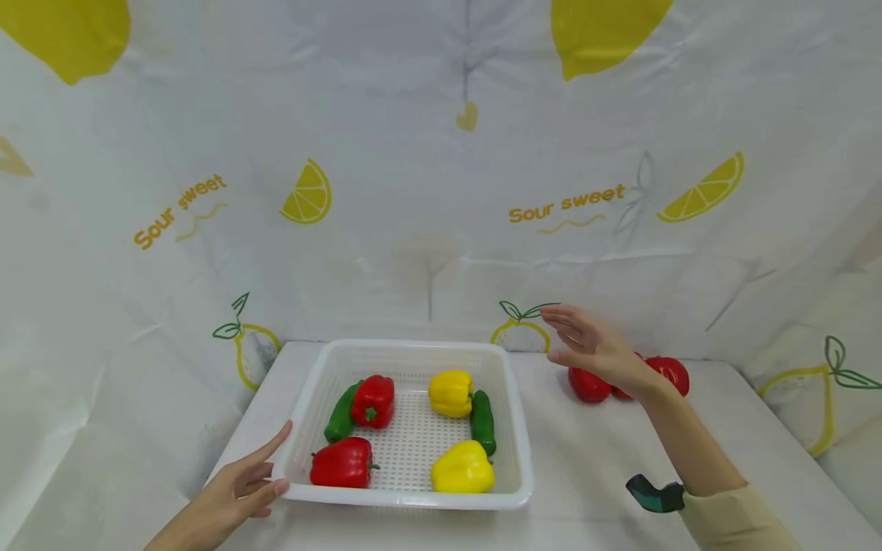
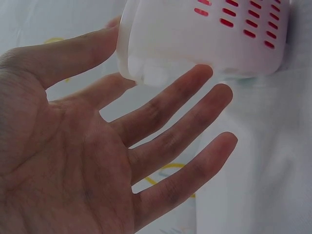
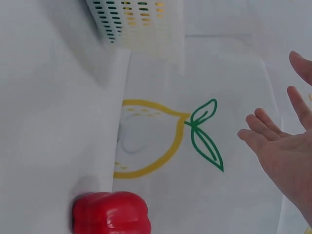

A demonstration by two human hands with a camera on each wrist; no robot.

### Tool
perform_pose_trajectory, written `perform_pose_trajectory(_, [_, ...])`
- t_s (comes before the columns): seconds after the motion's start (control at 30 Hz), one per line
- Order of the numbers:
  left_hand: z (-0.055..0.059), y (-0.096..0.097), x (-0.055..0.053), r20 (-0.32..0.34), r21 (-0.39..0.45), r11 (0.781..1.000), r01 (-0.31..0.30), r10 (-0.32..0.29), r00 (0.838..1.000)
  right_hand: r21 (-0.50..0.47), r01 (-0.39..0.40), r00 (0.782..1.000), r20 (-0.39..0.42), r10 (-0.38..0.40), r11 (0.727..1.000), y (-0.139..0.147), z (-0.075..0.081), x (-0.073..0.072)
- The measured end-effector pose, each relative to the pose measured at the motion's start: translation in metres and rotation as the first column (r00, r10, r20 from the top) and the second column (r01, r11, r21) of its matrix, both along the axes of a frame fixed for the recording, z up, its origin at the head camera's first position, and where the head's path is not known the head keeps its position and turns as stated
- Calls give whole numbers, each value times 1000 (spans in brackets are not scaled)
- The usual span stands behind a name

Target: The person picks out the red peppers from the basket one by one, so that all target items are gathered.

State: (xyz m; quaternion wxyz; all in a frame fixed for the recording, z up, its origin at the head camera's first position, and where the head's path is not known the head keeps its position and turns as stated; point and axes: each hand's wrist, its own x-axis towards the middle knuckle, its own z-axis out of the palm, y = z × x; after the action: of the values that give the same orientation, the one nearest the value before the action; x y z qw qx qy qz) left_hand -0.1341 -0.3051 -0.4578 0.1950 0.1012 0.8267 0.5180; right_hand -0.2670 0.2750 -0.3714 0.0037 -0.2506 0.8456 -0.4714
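Note:
A white perforated plastic basket [image 1: 406,499] stands on the table, holding two red bell peppers [image 1: 342,464], two yellow bell peppers [image 1: 463,468] and two long dark green vegetables [image 1: 483,422]. At its front left corner is my left hand [image 1: 223,490]. The thumb and index finger touch the rim, fairly straight, while the other fingers spread beneath it in the left wrist view. My right hand [image 1: 596,348] is raised in the air right of the basket, fingers extended and holding nothing. Below and behind it lie several red peppers [image 1: 589,385], partly hidden by the hand and forearm.
A white table [image 1: 579,474] carries the basket and the red peppers. Behind it and at both sides hangs a pale sheet [image 1: 386,229] printed with lemons. A dark green strap-like piece [image 1: 654,496] sticks out at the right wrist.

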Motion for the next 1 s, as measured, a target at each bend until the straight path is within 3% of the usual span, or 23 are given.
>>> perform_pose_trajectory(0.4, [-1,-2,0,0,6,1000,11,-11,1000,-4,-162,986,-24,162,987,-45,10,1])
perform_pose_trajectory(0.57, [0,-1,1,-8,5,1000,6,-6,1000,-7,-212,977,3,212,977,-64,16,1])
perform_pose_trajectory(0.77, [2,0,1,-1,10,1000,3,-3,1000,-40,-288,956,54,289,957,-89,20,-2])
perform_pose_trajectory(1.0, [3,0,0,-29,14,1000,18,-18,999,-41,-371,926,60,373,928,-115,21,-8])
